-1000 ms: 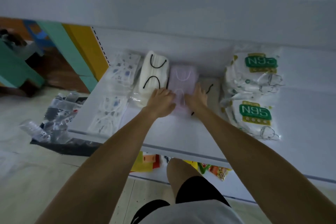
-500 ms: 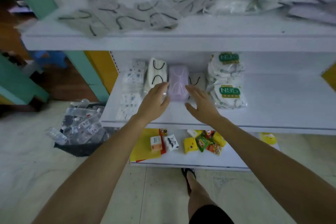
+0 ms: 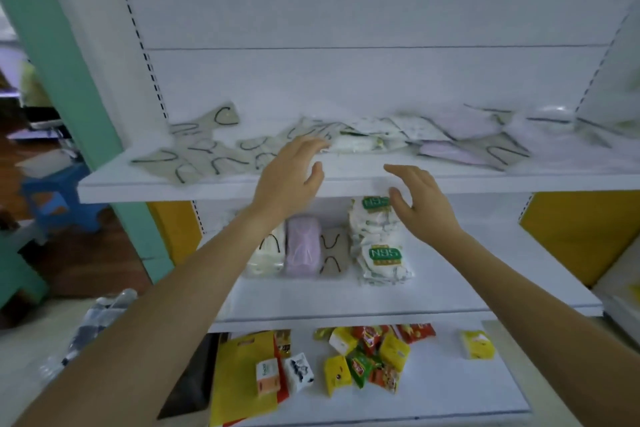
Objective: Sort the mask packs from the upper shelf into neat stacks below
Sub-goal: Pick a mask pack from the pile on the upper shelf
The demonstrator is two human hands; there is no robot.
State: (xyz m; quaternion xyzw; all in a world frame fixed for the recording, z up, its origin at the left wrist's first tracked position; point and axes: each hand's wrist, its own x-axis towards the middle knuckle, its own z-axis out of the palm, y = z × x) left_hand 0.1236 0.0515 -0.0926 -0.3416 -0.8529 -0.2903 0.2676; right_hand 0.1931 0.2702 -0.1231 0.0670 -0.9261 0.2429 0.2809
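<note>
Mask packs [image 3: 214, 158] lie scattered along the upper shelf [image 3: 138, 189], from its left end to its right. Left hand [image 3: 294, 173]: fingers straight, holding nothing, extended over the shelf's front edge, tips at a white pack [image 3: 353, 144]; contact cannot be told. Right hand [image 3: 419, 204]: spread, holding nothing, before the same edge. A lilac stack [image 3: 303, 250] and N95 packs [image 3: 381, 255] stand toward the back of the middle shelf [image 3: 433, 302].

Glossy plastic mask packs [image 3: 367, 142] lie on a smooth white-painted shelf [image 3: 519, 180].

Both arms reach forward, left hand [image 3: 290, 176] and right hand [image 3: 417, 203] raised, fingers loosely spread, holding nothing.
</note>
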